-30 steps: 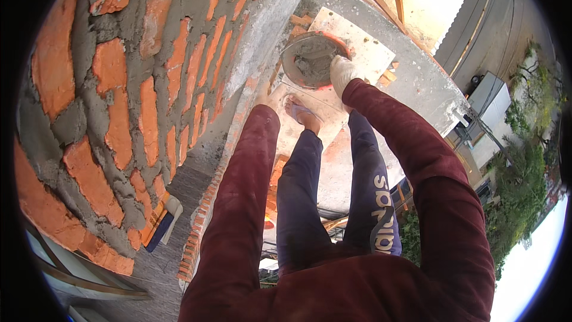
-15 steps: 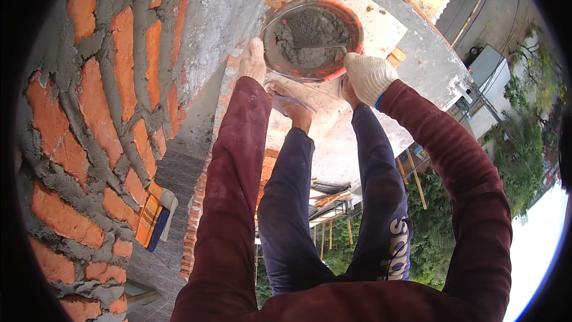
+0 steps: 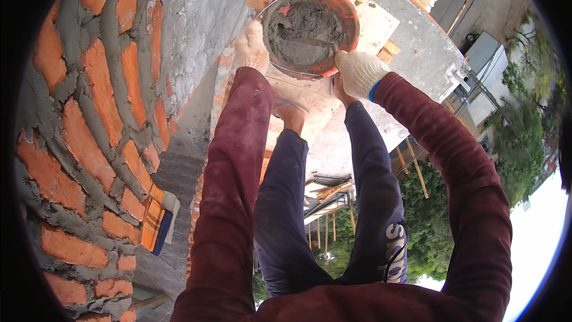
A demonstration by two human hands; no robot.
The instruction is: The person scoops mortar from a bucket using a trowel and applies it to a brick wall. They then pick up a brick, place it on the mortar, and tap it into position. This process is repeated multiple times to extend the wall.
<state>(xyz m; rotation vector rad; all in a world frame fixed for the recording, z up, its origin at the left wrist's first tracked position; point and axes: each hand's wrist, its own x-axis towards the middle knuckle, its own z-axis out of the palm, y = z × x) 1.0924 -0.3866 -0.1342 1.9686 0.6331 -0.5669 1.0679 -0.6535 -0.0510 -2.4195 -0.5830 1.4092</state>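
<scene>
Btwn L hand (image 3: 251,49) & R hand (image 3: 362,76) — bucket (image 3: 345,9); R's fingers round trowel (image 3: 314,42), L's unclear.

Orange-red bucket (image 3: 353,19), upper centre of frame, mouth up, inner wall smeared grey. Grey mortar (image 3: 304,21) filled much of it, surface lumpy. Trowel (image 3: 316,42), mortar-coated, dipped into mortar, blade pointing frame-left.
</scene>
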